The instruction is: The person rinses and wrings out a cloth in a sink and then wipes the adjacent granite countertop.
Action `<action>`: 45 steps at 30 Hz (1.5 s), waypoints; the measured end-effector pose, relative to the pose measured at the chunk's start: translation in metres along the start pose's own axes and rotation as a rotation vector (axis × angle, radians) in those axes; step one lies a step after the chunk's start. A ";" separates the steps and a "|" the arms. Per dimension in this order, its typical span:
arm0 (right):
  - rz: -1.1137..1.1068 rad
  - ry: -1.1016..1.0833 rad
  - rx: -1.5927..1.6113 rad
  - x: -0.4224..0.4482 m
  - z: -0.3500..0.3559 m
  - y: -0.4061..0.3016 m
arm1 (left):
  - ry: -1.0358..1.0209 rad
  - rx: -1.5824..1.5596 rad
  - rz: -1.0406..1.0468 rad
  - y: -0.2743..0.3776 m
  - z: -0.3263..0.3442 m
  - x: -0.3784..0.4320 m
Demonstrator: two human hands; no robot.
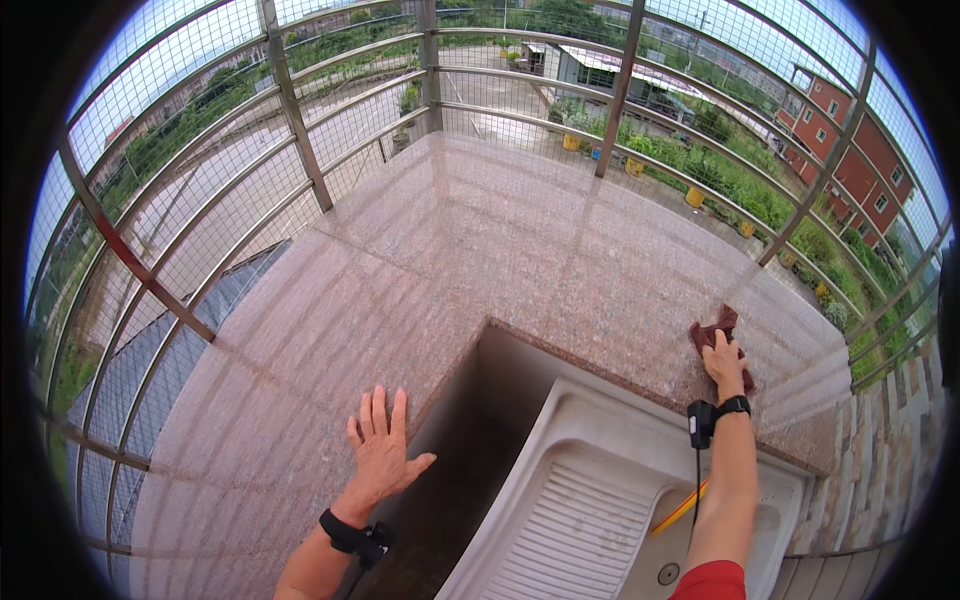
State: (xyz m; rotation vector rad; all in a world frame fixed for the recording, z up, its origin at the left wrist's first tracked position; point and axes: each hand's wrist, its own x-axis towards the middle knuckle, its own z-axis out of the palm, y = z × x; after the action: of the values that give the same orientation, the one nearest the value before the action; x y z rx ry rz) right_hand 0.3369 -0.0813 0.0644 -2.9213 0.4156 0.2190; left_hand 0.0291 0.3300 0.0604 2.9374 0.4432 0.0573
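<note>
My right hand (724, 364) presses a dark red cloth (705, 333) onto the speckled pink granite countertop (525, 240), near its right end and beyond the washbasin. The cloth is bunched under and around the fingers. My left hand (380, 450) has its fingers spread and holds nothing; it lies over the counter's inner edge at the left, with the thumb over the dark gap. Each wrist wears a black strap with a small device. Below the right hand sits a white laundry sink (577, 517) with a ribbed washboard, a drain (668, 574) and a yellow-and-red strip (679, 508), partly hidden by the right forearm.
A metal railing (619, 90) with wire mesh runs around the counter's outer edge. Between the left counter and the sink is a deep dark gap (457, 480). A wall of striped stone tiles (874, 457) stands at the right. Potted plants and a red building lie outside.
</note>
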 end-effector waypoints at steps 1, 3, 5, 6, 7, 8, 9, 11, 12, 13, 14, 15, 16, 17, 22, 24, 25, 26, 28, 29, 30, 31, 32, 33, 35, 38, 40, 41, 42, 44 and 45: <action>-0.014 0.019 0.012 0.005 0.001 -0.015 | -0.017 -0.017 -0.010 0.001 0.001 0.001; -0.066 0.026 0.033 0.009 0.004 -0.060 | -0.023 -0.007 -0.019 -0.001 0.000 -0.001; -0.132 0.044 0.082 -0.005 0.005 -0.115 | -0.037 0.020 -0.047 -0.005 -0.001 -0.004; -0.191 0.023 0.107 -0.012 0.002 -0.139 | -0.042 0.042 -0.033 -0.005 -0.001 -0.004; -0.245 0.004 0.129 -0.018 0.002 -0.159 | -0.050 0.062 -0.014 -0.005 -0.001 -0.003; -0.338 -0.014 0.116 -0.021 0.006 -0.177 | -0.059 0.044 -0.025 -0.003 -0.004 -0.003; -0.425 -0.028 0.097 -0.023 0.008 -0.190 | -0.061 0.046 -0.026 -0.002 0.000 -0.001; -0.628 -0.054 0.042 -0.020 0.020 -0.213 | -0.054 0.095 -0.035 -0.005 0.004 -0.001; -0.717 -0.063 0.007 -0.020 0.019 -0.220 | -0.061 0.097 -0.031 -0.004 0.003 0.000; -0.792 -0.078 -0.031 -0.021 0.019 -0.223 | -0.069 0.085 -0.055 -0.002 0.001 0.001; -0.813 -0.064 -0.054 -0.020 0.016 -0.225 | -0.077 0.074 -0.074 -0.001 -0.001 0.001; -0.827 -0.051 -0.083 -0.019 0.012 -0.226 | -0.100 0.067 -0.051 -0.003 -0.001 0.000; -0.812 -0.030 -0.119 -0.014 0.011 -0.226 | -0.088 0.072 -0.077 -0.004 -0.001 -0.001; -0.795 -0.010 -0.157 -0.005 0.011 -0.221 | -0.077 0.077 -0.101 -0.004 0.000 -0.001; -0.452 0.100 -0.111 0.061 -0.013 -0.143 | -0.109 0.062 -0.120 0.007 -0.009 0.002; -0.311 0.078 -0.103 0.084 -0.026 -0.104 | -0.126 0.072 -0.139 0.009 -0.010 0.003; -0.231 0.067 -0.095 0.092 -0.030 -0.087 | -0.130 0.073 -0.140 0.011 -0.011 0.003; -0.156 0.073 -0.094 0.097 -0.037 -0.068 | -0.130 0.070 -0.139 0.012 -0.011 0.003; -0.004 0.073 -0.090 0.105 -0.045 -0.040 | -0.141 0.067 -0.144 0.013 -0.010 0.003; 0.070 0.069 -0.086 0.109 -0.046 -0.034 | -0.124 0.086 -0.135 0.013 -0.009 0.003; 0.080 0.024 -0.061 0.112 -0.044 -0.033 | -0.111 0.108 -0.125 0.013 -0.010 0.001; 0.062 0.025 -0.072 0.113 -0.039 -0.039 | -0.123 0.112 -0.134 0.013 -0.011 0.001; 0.044 0.018 -0.090 0.114 -0.036 -0.046 | -0.130 0.106 -0.122 0.015 -0.013 0.001; 0.017 0.005 -0.104 0.110 -0.033 -0.058 | -0.136 0.106 -0.117 0.016 -0.017 0.001; -0.088 -0.021 -0.098 0.108 -0.023 -0.081 | -0.125 0.105 -0.107 0.015 -0.017 0.003; -0.241 -0.084 -0.095 0.078 -0.016 -0.132 | -0.093 0.094 -0.082 0.009 -0.008 0.004; -0.384 -0.082 -0.101 0.062 -0.002 -0.161 | -0.095 0.080 -0.090 0.008 -0.007 0.005; -0.457 -0.108 -0.098 0.046 0.010 -0.183 | -0.117 0.085 -0.111 0.004 -0.006 0.002; -0.536 -0.099 -0.116 0.030 0.017 -0.198 | -0.134 0.088 -0.118 0.002 -0.008 0.002; -0.670 -0.127 -0.130 -0.003 0.022 -0.220 | -0.155 0.011 -0.109 0.006 -0.009 0.006; -0.727 -0.120 -0.124 -0.023 0.022 -0.229 | -0.149 -0.014 -0.132 0.010 -0.013 0.008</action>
State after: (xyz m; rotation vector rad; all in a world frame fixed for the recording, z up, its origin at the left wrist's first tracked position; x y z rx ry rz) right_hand 0.3788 0.1453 0.0836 -2.9257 -0.6919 0.3099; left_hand 0.0384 0.3254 0.0750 2.8647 0.6086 -0.1739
